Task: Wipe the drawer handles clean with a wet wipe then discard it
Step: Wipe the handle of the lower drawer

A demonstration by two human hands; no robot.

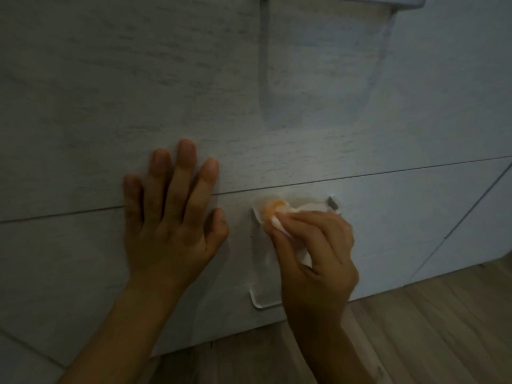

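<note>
A pale wood-grain drawer front (pixel 83 259) fills the lower half of the head view. Its metal handle (pixel 333 204) runs across the top edge, mostly covered. My right hand (pixel 315 250) pinches a crumpled white wet wipe (pixel 277 213) with an orange stain and presses it against the handle's left part. My left hand (pixel 171 212) lies flat with straight, spread fingers on the drawer fronts, across the seam just left of the handle. A curved reflection or second handle outline (pixel 259 300) shows lower on the same front.
An upper drawer front (pixel 110 92) sits above the seam, with a handle edge (pixel 401 1) at the top of view. Wooden floor (pixel 415 328) lies at the bottom right. A neighbouring cabinet panel (pixel 484 217) stands at the right. The scene is dim.
</note>
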